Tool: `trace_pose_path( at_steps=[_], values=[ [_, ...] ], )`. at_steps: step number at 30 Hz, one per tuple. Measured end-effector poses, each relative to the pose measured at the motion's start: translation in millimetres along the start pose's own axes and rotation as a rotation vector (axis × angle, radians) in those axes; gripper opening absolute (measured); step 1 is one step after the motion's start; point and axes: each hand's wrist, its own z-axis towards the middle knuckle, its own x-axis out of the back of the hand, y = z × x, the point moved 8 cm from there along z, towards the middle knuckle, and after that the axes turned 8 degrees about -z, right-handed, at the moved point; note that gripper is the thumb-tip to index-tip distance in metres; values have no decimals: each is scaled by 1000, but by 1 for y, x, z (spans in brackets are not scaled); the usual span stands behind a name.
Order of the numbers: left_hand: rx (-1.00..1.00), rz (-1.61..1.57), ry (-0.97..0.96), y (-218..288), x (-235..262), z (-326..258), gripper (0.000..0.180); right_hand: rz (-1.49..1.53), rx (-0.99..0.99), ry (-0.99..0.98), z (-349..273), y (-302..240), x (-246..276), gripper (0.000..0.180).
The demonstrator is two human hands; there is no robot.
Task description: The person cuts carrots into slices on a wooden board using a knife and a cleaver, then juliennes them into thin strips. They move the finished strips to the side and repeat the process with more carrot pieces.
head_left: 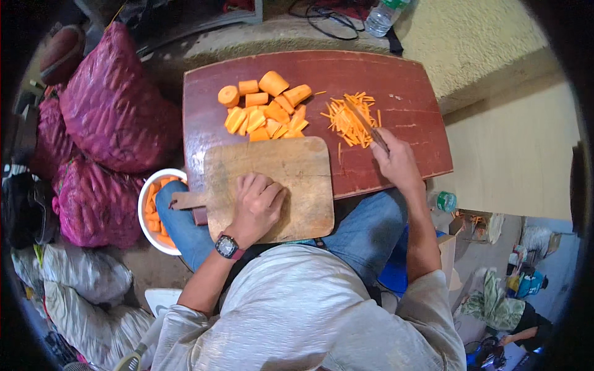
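Dark red boards form a low table (408, 68) across the upper middle of the head view, with a pale wall at the upper right. A wooden cutting board (297, 167) is laid at the table's near edge, in the centre of the frame, its handle pointing left. The left hand (258, 204) is rested on this board with the fingers loosely curled, holding nothing. The right hand (396, 162) is closed around the handle of a knife (365, 120), whose blade is laid into a pile of thin carrot strips (351, 117) right of centre. Thick carrot chunks (266, 108) are heaped just left of the strips, above the board. A white bowl (153, 210) with more carrot pieces is seen at the lower left, beside the knee. Purple-red mesh sacks (111, 105) are stacked at the left edge, grey-white sacks (86, 278) below them. A clear plastic bottle (382, 15), possibly green-capped, is seen at the top edge; another bottle (443, 201) lies right of the thigh.
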Motion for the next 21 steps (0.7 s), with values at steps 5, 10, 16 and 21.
trace_pose_path(
  at_steps=[5, 10, 16, 21],
  values=[
    [-57, -90, -21, 12, -29, 88, 17, -251, 346, 106, -31, -38, 3, 31],
    [-121, -151, -78, 18, -74, 174, 38, -483, 511, 111, -53, -62, 11, 40],
    [-150, 163, -199, -17, -126, 212, 47, -541, 470, 33, -63, -63, 15, 41],
    [-133, 193, -70, -54, -97, 187, 31, -326, 367, 38, -85, -59, 10, 47]
  ],
)
